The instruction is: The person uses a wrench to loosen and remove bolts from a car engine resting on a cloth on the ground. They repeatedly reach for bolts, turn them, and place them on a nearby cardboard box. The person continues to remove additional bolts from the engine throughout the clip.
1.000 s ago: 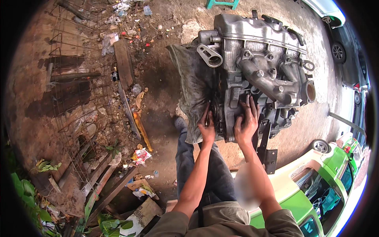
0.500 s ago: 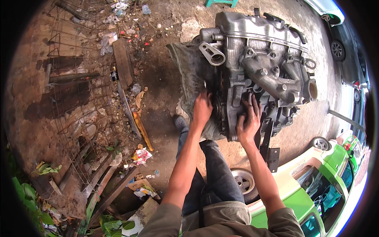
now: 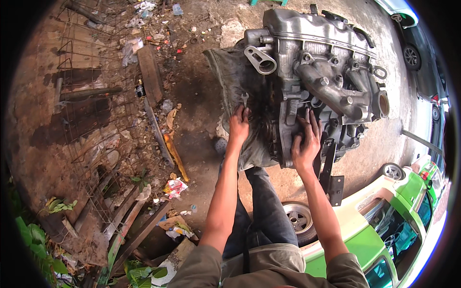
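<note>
A large grey metal engine (image 3: 307, 41) stands before me, its cast manifold (image 3: 326, 86) facing right. My left hand (image 3: 238, 126) is closed around a small spanner (image 3: 245, 97); the open jaw sticks out past the fingers, above the cloth and left of the engine's dark end. My right hand (image 3: 307, 141) rests against the engine's near side below the manifold, its fingers stretched out and the thumb apart. Nothing shows in that hand, though its fingertips are partly lost among the dark parts. A dirty grey-green cloth sack (image 3: 222, 72) lies under and beside the engine's left end.
A black metal bracket (image 3: 331, 168) juts from the engine near my right wrist. A green and cream car (image 3: 350, 240) stands at the lower right, with a wheel (image 3: 298, 220) beside my leg. Wood planks (image 3: 150, 77), rusty wire mesh and litter cover the ground at left.
My left hand has drawn back left from the engine's end, bringing the spanner's jaw into clear view. The right hand stays against the engine, and the view has shifted slightly.
</note>
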A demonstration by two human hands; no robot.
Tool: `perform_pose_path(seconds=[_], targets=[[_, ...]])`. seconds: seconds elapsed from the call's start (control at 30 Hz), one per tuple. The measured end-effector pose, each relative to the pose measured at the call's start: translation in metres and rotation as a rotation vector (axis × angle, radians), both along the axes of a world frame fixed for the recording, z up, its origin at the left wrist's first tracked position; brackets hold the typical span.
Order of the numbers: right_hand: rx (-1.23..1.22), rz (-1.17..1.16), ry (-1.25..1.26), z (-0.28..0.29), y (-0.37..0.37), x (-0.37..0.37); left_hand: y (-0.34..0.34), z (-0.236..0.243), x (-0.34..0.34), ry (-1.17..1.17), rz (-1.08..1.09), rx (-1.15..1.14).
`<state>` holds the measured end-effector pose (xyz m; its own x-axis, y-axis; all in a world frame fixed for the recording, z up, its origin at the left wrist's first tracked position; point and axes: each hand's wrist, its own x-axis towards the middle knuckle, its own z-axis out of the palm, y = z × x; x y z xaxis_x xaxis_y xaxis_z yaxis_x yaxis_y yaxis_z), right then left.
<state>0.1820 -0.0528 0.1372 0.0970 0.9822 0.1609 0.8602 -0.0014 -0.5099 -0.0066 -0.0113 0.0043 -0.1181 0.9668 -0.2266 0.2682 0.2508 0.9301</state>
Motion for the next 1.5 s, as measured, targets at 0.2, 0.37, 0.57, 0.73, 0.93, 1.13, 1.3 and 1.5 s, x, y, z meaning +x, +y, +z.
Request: perform_pose_path(seconds=[0.2, 0.37, 0.57, 0.73, 0.93, 1.13, 1.3, 1.5], targets=[[-0.001, 0.002, 0.002, 0.0, 0.0, 0.0, -0.044, 0.0, 0.008, -0.041, 0.201, 0.021], [0.0, -0.004, 0.007, 0.0, 0.0, -0.001, -0.055, 0.005, 0.003, -0.225, 0.231, -0.059], [-0.005, -0.009, -0.002, 0.0, 0.0, -0.001, -0.05, 0.007, -0.011, -0.636, 0.075, -0.272], [-0.007, -0.001, -0.017, 0.0, 0.0, -0.001, -0.05, 0.006, -0.019, -0.839, -0.066, -0.337], [-0.015, 0.009, -0.018, 0.001, 0.0, 0.0, -0.059, 0.014, -0.021, -0.756, -0.247, -0.301], [-0.001, 0.022, -0.049, 0.0, 0.0, 0.001, -0.063, 0.019, -0.023, -0.873, -0.292, -0.348], [-0.003, 0.02, -0.026, -0.001, 0.0, 0.001, -0.07, 0.011, -0.028, -0.94, -0.296, -0.252], [-0.004, 0.014, -0.032, -0.001, 0.0, 0.0, -0.068, -0.006, -0.014, -0.463, -0.131, -0.385]])
